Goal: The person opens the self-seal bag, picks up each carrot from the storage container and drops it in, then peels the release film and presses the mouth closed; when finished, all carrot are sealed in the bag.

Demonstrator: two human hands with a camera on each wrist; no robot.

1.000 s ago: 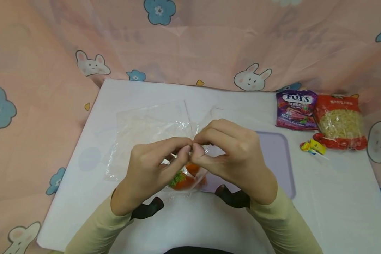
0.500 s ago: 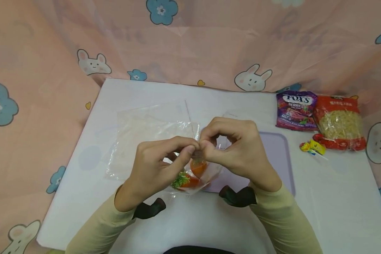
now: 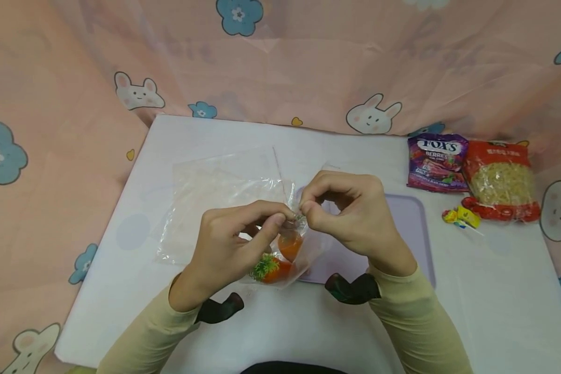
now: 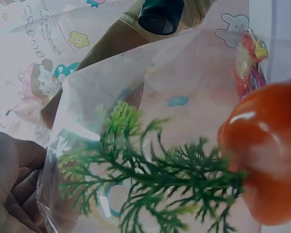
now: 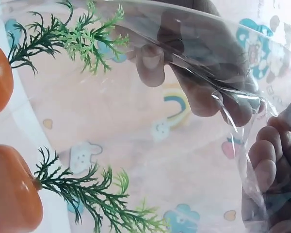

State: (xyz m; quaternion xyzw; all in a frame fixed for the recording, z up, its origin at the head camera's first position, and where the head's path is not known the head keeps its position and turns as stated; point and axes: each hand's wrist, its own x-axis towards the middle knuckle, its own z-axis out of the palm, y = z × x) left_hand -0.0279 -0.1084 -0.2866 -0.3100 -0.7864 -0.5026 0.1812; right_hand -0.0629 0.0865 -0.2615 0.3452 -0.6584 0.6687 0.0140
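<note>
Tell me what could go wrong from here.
The clear bag might slip or tear, since the left fingers and right fingers pinch it near its edge. If it slips, the orange pieces inside could drop onto the purple tray or table. The feathery green sprigs might also get bent against the bag.

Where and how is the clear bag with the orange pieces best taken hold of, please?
The clear bag is probably best pinched at its upper edge, coming from above, thumb against finger: it looks thin and limp, and the orange pieces lie lower inside, away from that edge.
</note>
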